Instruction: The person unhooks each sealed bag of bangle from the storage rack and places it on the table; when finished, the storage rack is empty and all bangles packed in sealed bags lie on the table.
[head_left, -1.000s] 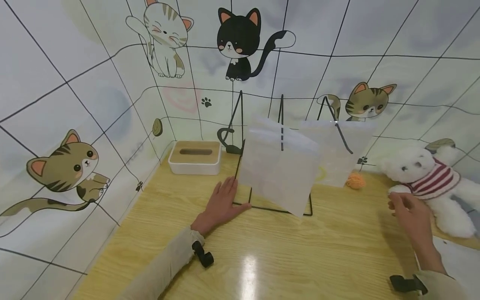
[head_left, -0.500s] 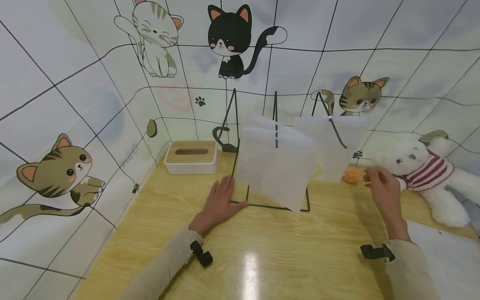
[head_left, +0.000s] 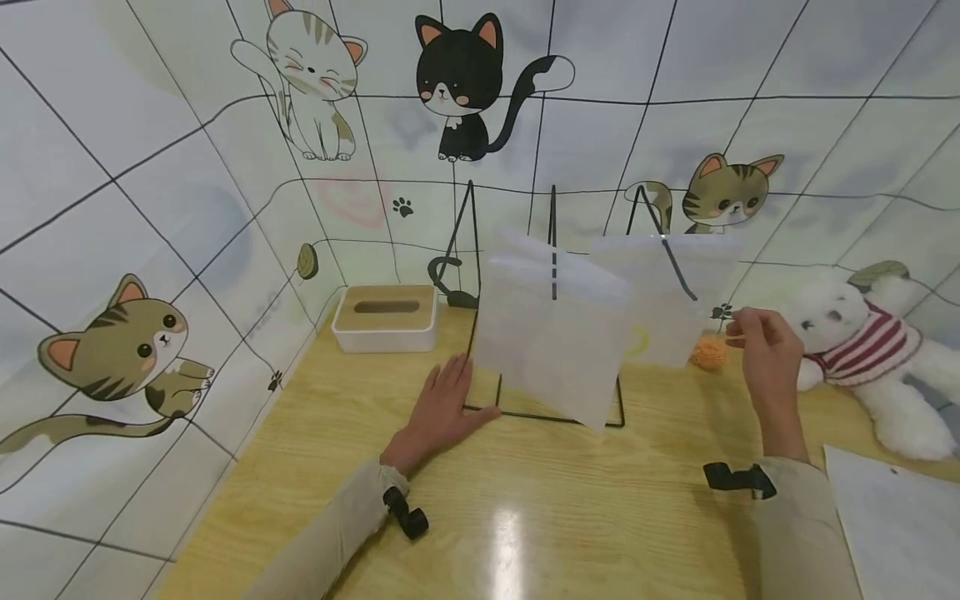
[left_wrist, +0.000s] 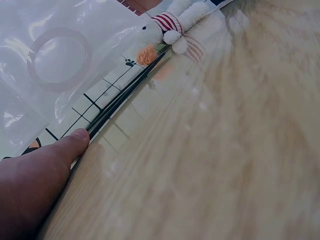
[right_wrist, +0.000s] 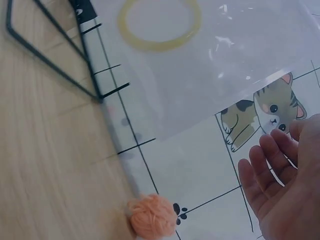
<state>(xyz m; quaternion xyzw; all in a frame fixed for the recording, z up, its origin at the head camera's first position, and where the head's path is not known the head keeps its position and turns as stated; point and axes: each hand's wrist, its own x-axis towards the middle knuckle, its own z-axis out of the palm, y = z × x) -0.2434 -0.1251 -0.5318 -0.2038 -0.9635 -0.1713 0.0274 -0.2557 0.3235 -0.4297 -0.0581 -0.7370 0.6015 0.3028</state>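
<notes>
A black wire rack point(head_left: 551, 418) with upright triangular arms stands near the back wall. Over it hang two clear plastic bags, a front one point(head_left: 551, 342) and one point(head_left: 675, 275) farther right. A pale ring point(left_wrist: 60, 60) shows in the bag nearest the left wrist camera; a yellow ring point(right_wrist: 160, 47) shows in the right-hand bag. My left hand point(head_left: 438, 408) rests flat on the table, its thumb at the rack's base wire. Beside the right bag's edge, my right hand point(head_left: 768, 358) is raised with loosely bent fingers and nothing visible in them.
An orange yarn ball point(head_left: 708, 352) lies below the right bag, near my right hand. Behind that hand is a white teddy bear point(head_left: 862, 350) in a striped shirt. A tissue box point(head_left: 385, 321) sits back left, a white sheet point(head_left: 892, 525) front right.
My right hand has moved left and up, from in front of the teddy bear to beside the right bag. The left hand stays where it was on the table.
</notes>
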